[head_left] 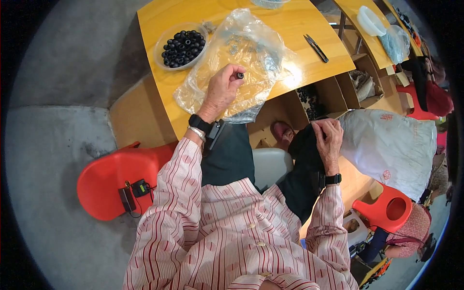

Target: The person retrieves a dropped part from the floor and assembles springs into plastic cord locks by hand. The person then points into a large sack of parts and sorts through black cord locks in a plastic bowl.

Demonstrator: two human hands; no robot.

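My left hand [223,91] is over the clear plastic bag [251,36] on the yellow table, its thumb and fingers closed on a small black knob-like part [239,75]. A hole shows in the end of that part. To the left of the bag, a round clear tub [158,54] holds many similar black parts [182,48]. Small shiny metal pieces [235,44] show through the plastic. My right hand [329,139] is low by my right knee, fingers bent and pressed together; what they hold, if anything, is hidden. Beside it lies a large white sack [386,145].
Black thread snips [316,48] lie on the right of the table [295,21]. Under the table edge, an open cardboard box [333,92] holds black parts. A red stool [113,181] stands at left, another red seat [386,212] at right. A co-worker [411,232] is at lower right.
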